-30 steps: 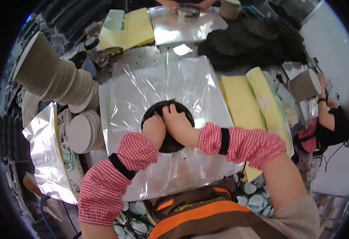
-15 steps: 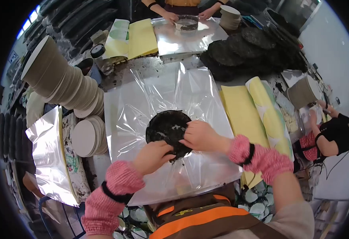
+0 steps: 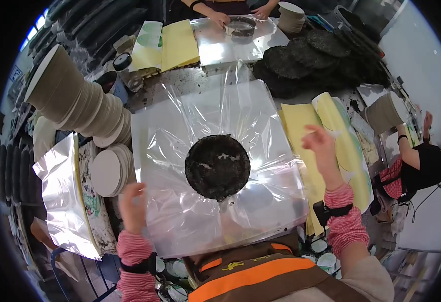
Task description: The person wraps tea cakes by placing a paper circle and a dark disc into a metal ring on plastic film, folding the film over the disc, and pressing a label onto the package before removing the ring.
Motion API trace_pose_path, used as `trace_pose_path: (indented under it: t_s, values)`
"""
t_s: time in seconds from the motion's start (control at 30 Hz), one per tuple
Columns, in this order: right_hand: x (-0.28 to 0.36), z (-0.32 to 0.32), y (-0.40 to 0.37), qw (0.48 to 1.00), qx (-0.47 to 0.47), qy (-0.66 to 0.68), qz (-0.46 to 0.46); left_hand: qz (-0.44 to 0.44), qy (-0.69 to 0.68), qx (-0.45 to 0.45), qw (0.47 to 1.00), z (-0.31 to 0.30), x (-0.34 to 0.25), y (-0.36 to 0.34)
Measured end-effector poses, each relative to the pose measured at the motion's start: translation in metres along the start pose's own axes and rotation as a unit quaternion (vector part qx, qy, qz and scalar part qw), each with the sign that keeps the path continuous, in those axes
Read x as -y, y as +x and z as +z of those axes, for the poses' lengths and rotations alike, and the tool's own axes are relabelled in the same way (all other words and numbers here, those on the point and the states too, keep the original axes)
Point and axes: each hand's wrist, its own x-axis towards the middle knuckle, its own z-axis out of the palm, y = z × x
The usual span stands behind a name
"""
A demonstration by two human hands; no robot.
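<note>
A round dark cake (image 3: pixel 217 167) lies in the middle of the clear plastic film (image 3: pixel 180 221), which spreads in creases around it. My left hand (image 3: pixel 133 205) is raised at the film's left edge, near the pale round discs, holding nothing, its fingers loosely apart. Over the yellow sheets (image 3: pixel 298 118) at the right, my right hand (image 3: pixel 321 146) is lifted with fingers apart and nothing in it. Neither hand touches the dark cake.
Stacked pale discs (image 3: pixel 110 171) stand at the left beside a foil-like sheet (image 3: pixel 61 196). Dark round slabs (image 3: pixel 301 63) are piled at the back right. Across the table, a person's hands (image 3: pixel 220 19) touch a ring (image 3: pixel 241 26). Another person (image 3: pixel 417 163) is at the right.
Both my hands have let go of the dark cake and moved apart, the left one to the left, the right one up and right. The cake's whole round face now shows.
</note>
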Motion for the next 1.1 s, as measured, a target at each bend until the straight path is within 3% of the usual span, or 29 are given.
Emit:
trace_pose_path:
  t_s: [0.03, 0.07, 0.1, 0.13, 0.17, 0.2, 0.23, 0.3, 0.33, 0.37, 0.4, 0.43, 0.5, 0.53, 0.6, 0.63, 0.67, 0.7, 0.73, 0.77, 0.83, 0.87, 0.9, 0.97, 1.03, 1.1]
  values:
    - [-0.021, 0.008, -0.004, 0.989, 0.077, -0.124, -0.017, 0.065, 0.326, 0.062, 0.941, 0.012, -0.01, 0.005]
    - [-0.043, 0.015, -0.013, 0.957, 0.152, -0.245, -0.036, -0.095, 0.005, -0.011, 0.995, 0.039, -0.02, -0.001]
    - [-0.025, 0.034, -0.037, 0.967, 0.194, 0.104, 0.125, -0.244, -0.318, -0.078, 0.913, 0.082, -0.055, 0.002]
    - [-0.006, 0.061, -0.06, 0.833, 0.205, 0.437, 0.271, 0.009, -0.018, -0.011, 1.0, 0.097, -0.059, 0.015]
    - [-0.031, 0.082, -0.061, 0.961, 0.251, 0.105, 0.055, 0.262, 0.282, 0.062, 0.921, 0.109, -0.062, 0.032]
    - [-0.055, 0.1, -0.062, 0.92, 0.253, -0.248, -0.168, 0.274, 0.241, 0.134, 0.921, 0.119, -0.07, 0.047]
    - [-0.046, 0.117, -0.066, 0.944, 0.292, -0.064, -0.138, 0.288, 0.198, 0.203, 0.915, 0.126, -0.077, 0.058]
    - [-0.031, 0.125, -0.069, 0.962, 0.264, 0.061, 0.042, 0.272, 0.223, 0.205, 0.913, 0.138, -0.062, 0.06]
    - [-0.031, 0.129, -0.064, 0.963, 0.26, 0.063, 0.037, 0.146, 0.294, 0.202, 0.923, 0.144, -0.065, 0.062]
    - [-0.035, 0.132, -0.057, 0.973, 0.209, 0.063, -0.075, 0.015, 0.358, 0.193, 0.913, 0.151, -0.067, 0.064]
    - [-0.038, 0.134, -0.056, 0.969, 0.155, 0.063, -0.18, 0.028, 0.41, 0.166, 0.897, 0.158, -0.07, 0.063]
    - [-0.021, 0.141, -0.058, 0.97, 0.152, 0.063, -0.176, 0.027, 0.409, 0.171, 0.896, 0.16, -0.065, 0.062]
    - [0.031, 0.167, -0.057, 0.959, 0.074, -0.084, -0.261, 0.144, 0.427, 0.127, 0.884, 0.165, -0.051, 0.06]
    - [0.033, 0.179, -0.058, 0.954, 0.081, -0.096, -0.272, 0.144, 0.427, 0.128, 0.883, 0.158, -0.055, 0.056]
    - [0.009, 0.187, -0.06, 0.935, 0.091, -0.118, -0.321, 0.151, 0.204, 0.027, 0.967, 0.135, -0.069, 0.055]
    - [0.013, 0.184, -0.056, 0.916, 0.109, -0.157, -0.351, 0.155, 0.207, 0.021, 0.966, 0.133, -0.069, 0.065]
    - [0.015, 0.187, -0.052, 0.915, 0.113, -0.157, -0.354, 0.1, 0.048, 0.022, 0.994, 0.133, -0.069, 0.072]
    - [0.016, 0.19, -0.053, 0.911, 0.135, -0.183, -0.344, 0.038, -0.114, 0.025, 0.992, 0.133, -0.069, 0.073]
    - [0.018, 0.191, -0.055, 0.906, 0.156, -0.209, -0.333, 0.034, -0.115, 0.023, 0.993, 0.138, -0.069, 0.072]
    - [0.019, 0.187, -0.057, 0.906, 0.157, -0.21, -0.333, 0.07, -0.027, 0.033, 0.997, 0.148, -0.072, 0.072]
    - [0.019, 0.172, -0.053, 0.938, 0.209, -0.072, -0.265, 0.148, 0.15, 0.048, 0.976, 0.169, -0.079, 0.081]
    - [0.011, 0.162, -0.052, 0.957, 0.188, 0.043, -0.216, 0.132, 0.159, 0.006, 0.978, 0.174, -0.083, 0.08]
    - [-0.003, 0.154, -0.047, 0.971, 0.13, 0.06, -0.191, 0.136, 0.159, 0.002, 0.978, 0.174, -0.081, 0.085]
    - [0.004, 0.173, -0.014, 0.964, -0.017, 0.262, 0.028, 0.079, 0.219, 0.054, 0.971, 0.178, -0.074, 0.082]
    - [-0.005, 0.191, 0.037, 0.916, 0.077, 0.333, 0.21, 0.095, 0.288, 0.072, 0.95, 0.183, -0.067, 0.079]
    - [0.009, 0.216, 0.044, 0.914, 0.21, 0.345, 0.036, 0.121, 0.298, 0.044, 0.946, 0.184, -0.063, 0.083]
